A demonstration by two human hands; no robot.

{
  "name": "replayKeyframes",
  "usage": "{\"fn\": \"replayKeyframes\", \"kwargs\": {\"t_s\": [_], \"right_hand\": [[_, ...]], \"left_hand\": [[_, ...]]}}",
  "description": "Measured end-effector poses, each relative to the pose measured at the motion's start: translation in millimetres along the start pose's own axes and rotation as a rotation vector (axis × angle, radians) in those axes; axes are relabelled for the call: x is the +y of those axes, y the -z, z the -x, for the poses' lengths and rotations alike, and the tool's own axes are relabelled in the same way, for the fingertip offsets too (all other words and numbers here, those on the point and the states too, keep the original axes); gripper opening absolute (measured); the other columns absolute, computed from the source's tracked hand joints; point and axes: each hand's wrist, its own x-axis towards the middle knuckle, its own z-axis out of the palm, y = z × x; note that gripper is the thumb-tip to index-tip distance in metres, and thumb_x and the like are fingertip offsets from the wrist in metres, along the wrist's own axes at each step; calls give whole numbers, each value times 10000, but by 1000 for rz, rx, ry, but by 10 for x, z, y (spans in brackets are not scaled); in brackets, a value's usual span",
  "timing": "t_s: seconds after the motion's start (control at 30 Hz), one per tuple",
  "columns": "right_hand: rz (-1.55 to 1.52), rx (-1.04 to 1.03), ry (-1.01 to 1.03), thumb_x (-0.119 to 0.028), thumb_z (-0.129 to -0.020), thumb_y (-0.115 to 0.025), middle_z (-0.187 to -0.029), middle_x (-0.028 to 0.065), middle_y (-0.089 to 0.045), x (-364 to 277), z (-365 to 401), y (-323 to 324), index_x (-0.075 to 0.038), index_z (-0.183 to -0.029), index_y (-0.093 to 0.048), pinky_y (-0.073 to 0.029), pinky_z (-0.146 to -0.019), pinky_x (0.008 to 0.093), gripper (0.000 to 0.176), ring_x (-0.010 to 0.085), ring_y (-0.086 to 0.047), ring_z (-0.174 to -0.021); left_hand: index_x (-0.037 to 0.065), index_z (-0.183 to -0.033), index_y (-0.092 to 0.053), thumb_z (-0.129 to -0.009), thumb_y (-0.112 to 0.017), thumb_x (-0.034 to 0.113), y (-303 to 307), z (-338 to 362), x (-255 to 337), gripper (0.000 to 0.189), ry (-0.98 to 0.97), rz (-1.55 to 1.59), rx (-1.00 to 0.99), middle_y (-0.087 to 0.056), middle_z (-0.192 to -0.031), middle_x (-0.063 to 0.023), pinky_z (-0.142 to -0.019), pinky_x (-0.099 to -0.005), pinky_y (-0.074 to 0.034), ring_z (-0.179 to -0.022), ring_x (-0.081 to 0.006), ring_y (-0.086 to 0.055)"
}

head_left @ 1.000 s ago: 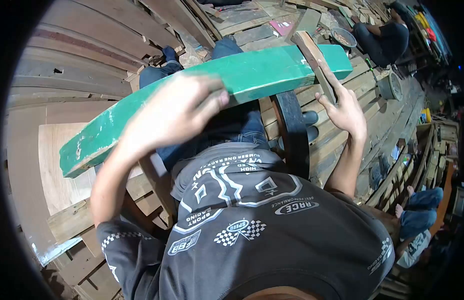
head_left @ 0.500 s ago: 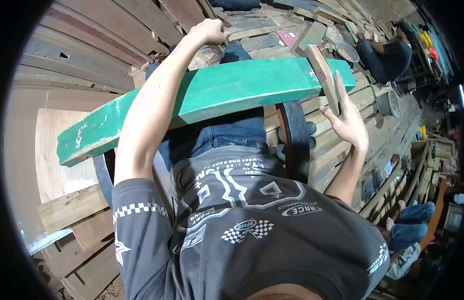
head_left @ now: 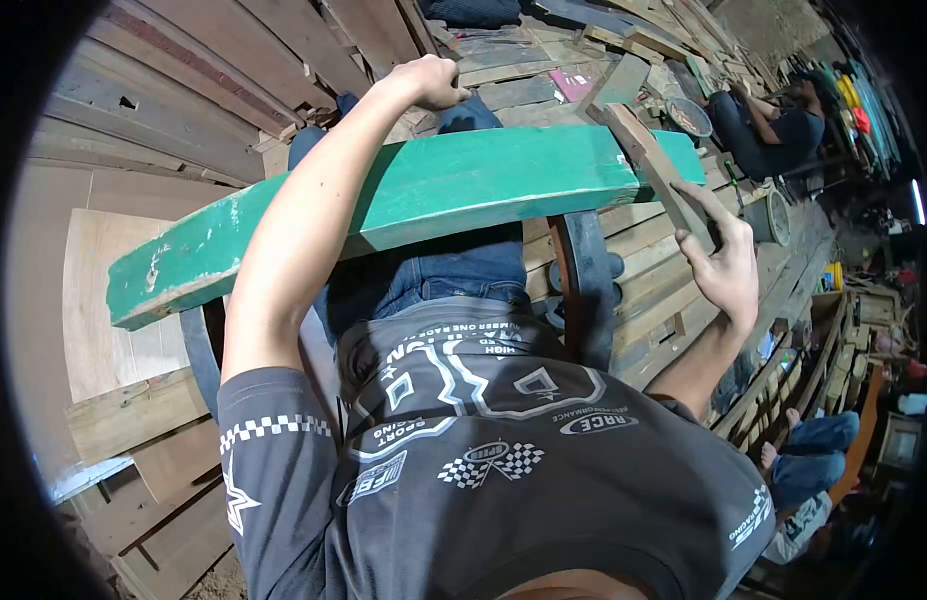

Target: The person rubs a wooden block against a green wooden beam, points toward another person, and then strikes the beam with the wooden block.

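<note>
A long green-painted wooden beam (head_left: 484,175) lies across my lap, over two dark curved supports; its paint is chipped at the left end. My left forearm crosses above it, and my left hand (head_left: 429,82) is beyond its far edge with fingers curled closed; what they hold, if anything, is hidden. Near the beam's right end, a short wooden block (head_left: 649,160) lies slantwise across the top. My right hand (head_left: 726,268) has its near end between thumb and fingers.
Boards (head_left: 214,60) are stacked at the upper left. A grey bucket (head_left: 769,218) and a basin (head_left: 690,117) stand on the right. One seated person (head_left: 769,125) is beyond them; another person's legs (head_left: 814,445) show at lower right. The right support (head_left: 587,285) stands beside my hip.
My right hand has moved right and down, its fingers closing around the block's near end. The block's near end has swung right. My left hand has shifted slightly.
</note>
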Motion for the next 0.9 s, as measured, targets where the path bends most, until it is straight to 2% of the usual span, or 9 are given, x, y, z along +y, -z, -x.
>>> {"fn": "replayKeyframes", "kwargs": {"t_s": [0.1, 0.2, 0.37, 0.4, 0.47, 0.6, 0.77, 0.87, 0.9], "right_hand": [[7, 82, 33, -77, -701, -623, -941, 222, -696, 8, -66, -134, -16, -1150, -662, -532, -769, 353, 455, 352, -699, -825], [-5, 152, 254, -111, -676, -649, -993, 225, -697, 17, -116, -378, -22, -1134, -666, -536, -810, 375, 467, 366, -693, -885], [-87, 49, 168, -117, -651, -673, -979, 215, -676, -252, -121, -672, -41, -1174, -631, -533, -816, 417, 529, 399, -662, -894], [-73, -13, 110, -79, -627, -691, -1123, 190, -679, -295, -121, -640, -42, -1191, -640, -512, -899, 367, 568, 361, -658, -1038], [-87, -10, 185, -153, -627, -760, -979, 205, -669, -278, -132, -632, -74, -1214, -623, -524, -823, 428, 608, 384, -652, -918], [-92, -121, 184, -178, -578, -850, -1080, 149, -678, -212, -91, -636, -75, -1245, -634, -515, -871, 363, 709, 313, -654, -966], [-90, -106, 317, -155, -549, -835, -905, 121, -646, -169, -104, -673, -54, -1225, -643, -515, -763, 371, 709, 293, -626, -820], [-46, 89, 479, -159, -548, -817, -777, 101, -593, -170, -178, -705, -20, -1196, -654, -485, -658, 361, 682, 264, -572, -692], [-23, 188, 484, -218, -590, -784, -699, 80, -550, -153, -197, -718, -2, -1097, -701, -450, -594, 341, 558, 241, -530, -626]], "left_hand": [[29, -1045, -705, -899, -626, 417, 7, 28, -27, 422, 7, 2, 36, -701, -988, -229, -867, -447, -524, -989, -372, -666], [29, -1035, -705, -897, -625, 419, 0, 31, -52, 421, -34, 25, 44, -691, -983, -248, -865, -466, -521, -978, -397, -661], [-11, -1004, -700, -899, -632, 411, -13, 18, -77, 440, -58, 48, 27, -685, -993, -261, -852, -469, -516, -974, -407, -657], [-17, -1005, -699, -902, -633, 403, -4, 26, -68, 437, -52, 42, 31, -687, -992, -260, -856, -463, -516, -972, -404, -658], [-22, -1018, -697, -908, -635, 394, 14, 38, -49, 434, -43, 50, 3, -684, -1001, -266, -862, -456, -513, -976, -404, -658], [-19, -1022, -698, -909, -634, 392, 84, 73, -4, 430, -29, 42, -34, -681, -1001, -274, -857, -456, -513, -985, -407, -654], [-18, -1019, -699, -907, -632, 383, 93, 85, -9, 421, -35, 46, -33, -679, -997, -274, -849, -462, -512, -974, -409, -654], [-17, -1008, -701, -906, -634, 373, 97, 105, 16, 409, -31, 49, -25, -681, -992, -273, -852, -458, -512, -970, -403, -657], [-17, -1008, -701, -906, -633, 372, 103, 108, 20, 408, -24, 44, -32, -682, -994, -271, -854, -456, -512, -974, -401, -657]]}}
